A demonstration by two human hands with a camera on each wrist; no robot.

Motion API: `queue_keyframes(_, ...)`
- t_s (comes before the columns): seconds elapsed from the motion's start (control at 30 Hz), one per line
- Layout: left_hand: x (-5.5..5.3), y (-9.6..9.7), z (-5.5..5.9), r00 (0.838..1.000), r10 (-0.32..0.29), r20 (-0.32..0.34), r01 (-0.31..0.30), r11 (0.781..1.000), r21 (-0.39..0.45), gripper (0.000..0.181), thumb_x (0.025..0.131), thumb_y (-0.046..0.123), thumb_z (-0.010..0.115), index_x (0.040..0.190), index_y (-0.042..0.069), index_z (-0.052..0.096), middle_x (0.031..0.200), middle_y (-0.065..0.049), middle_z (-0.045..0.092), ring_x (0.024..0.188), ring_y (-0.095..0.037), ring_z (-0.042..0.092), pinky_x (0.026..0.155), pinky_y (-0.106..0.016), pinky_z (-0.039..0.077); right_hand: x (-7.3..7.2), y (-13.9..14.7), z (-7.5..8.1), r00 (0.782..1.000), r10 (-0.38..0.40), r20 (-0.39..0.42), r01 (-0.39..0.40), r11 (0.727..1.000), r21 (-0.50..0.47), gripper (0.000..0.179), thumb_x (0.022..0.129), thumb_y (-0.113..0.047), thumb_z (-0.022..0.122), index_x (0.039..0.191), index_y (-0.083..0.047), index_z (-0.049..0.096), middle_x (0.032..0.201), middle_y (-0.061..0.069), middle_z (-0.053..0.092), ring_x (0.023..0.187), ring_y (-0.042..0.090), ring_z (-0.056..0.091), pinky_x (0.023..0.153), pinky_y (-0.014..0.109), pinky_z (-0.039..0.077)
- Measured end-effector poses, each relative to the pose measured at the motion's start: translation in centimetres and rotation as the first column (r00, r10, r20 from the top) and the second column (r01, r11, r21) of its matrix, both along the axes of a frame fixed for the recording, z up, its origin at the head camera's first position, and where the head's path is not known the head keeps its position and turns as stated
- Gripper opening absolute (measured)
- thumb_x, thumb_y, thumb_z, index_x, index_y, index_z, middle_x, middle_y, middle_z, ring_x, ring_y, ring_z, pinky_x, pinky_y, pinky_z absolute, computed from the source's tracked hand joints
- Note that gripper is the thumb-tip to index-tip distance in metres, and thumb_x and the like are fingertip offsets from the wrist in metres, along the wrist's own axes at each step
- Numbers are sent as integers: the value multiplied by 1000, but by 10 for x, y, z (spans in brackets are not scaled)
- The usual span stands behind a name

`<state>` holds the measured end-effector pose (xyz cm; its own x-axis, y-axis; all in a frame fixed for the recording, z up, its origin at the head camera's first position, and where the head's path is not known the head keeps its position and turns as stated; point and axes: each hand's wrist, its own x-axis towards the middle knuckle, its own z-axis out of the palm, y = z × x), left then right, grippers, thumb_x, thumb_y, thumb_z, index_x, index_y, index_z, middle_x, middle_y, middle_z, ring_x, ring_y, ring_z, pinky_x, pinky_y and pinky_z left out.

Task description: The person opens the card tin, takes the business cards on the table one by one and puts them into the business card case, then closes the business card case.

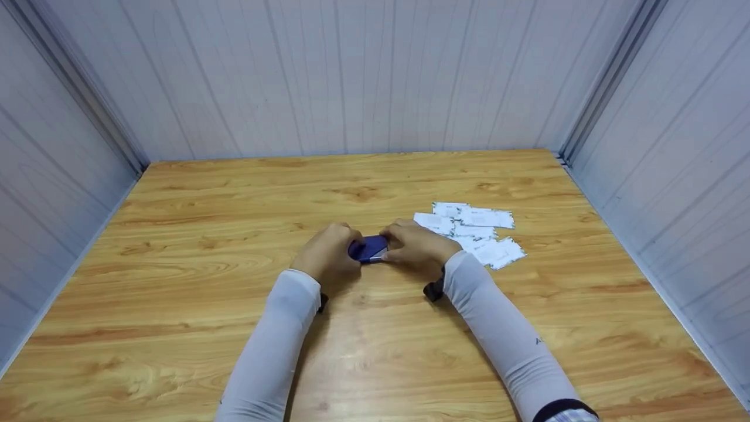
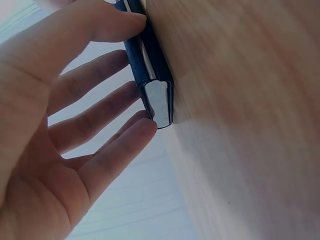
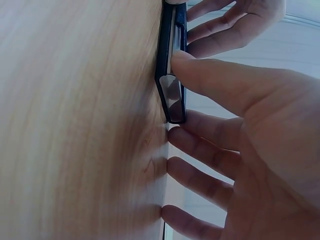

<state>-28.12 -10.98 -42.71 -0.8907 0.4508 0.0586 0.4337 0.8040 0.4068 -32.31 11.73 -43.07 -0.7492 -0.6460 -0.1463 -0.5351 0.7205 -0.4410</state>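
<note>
1. head view is evenly lit, faint glare on the table (image 1: 351, 363)
2. shadows edge the sleeves (image 1: 263, 357)
3. left wrist view is dim, the table blurred
4. right wrist view shows soft shadows

The case (image 1: 369, 248) is dark blue, the cards (image 1: 486, 217) white with greenish-flecked edges, the tabletop (image 1: 205, 246) honey-yellow with brown wood grain, sleeves (image 1: 263, 357) white, walls (image 1: 363, 76) pale with grey streaks.
</note>
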Motion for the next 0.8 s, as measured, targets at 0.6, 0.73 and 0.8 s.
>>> queue_keyframes(0.6,-14,-17,6,990,-45,135,21,985,172,22,88,20,73,110,15,78,102,1,72,94,-17,66,86,-37,53,-3,2,0,1000,-1,1,1,1000,-13,58,96,-35,70,143,-6,53,133,11,53,125,28,46,107,41,37)
queue_keyframes(0.73,-15,-25,5,990,-34,136,0,969,247,17,91,19,69,105,19,78,97,7,72,92,-12,66,85,-35,54,-4,4,-3,1000,-3,11,4,1000,-23,62,95,-38,70,146,-8,51,137,11,52,127,29,45,108,42,36)
queue_keyframes(0.8,-15,-29,4,991,-9,134,-28,962,273,14,92,20,68,102,22,78,97,10,72,94,-9,66,86,-35,54,-4,5,-4,1000,-6,25,7,1000,-26,65,95,-40,69,149,-9,48,140,11,50,131,29,43,110,42,34)
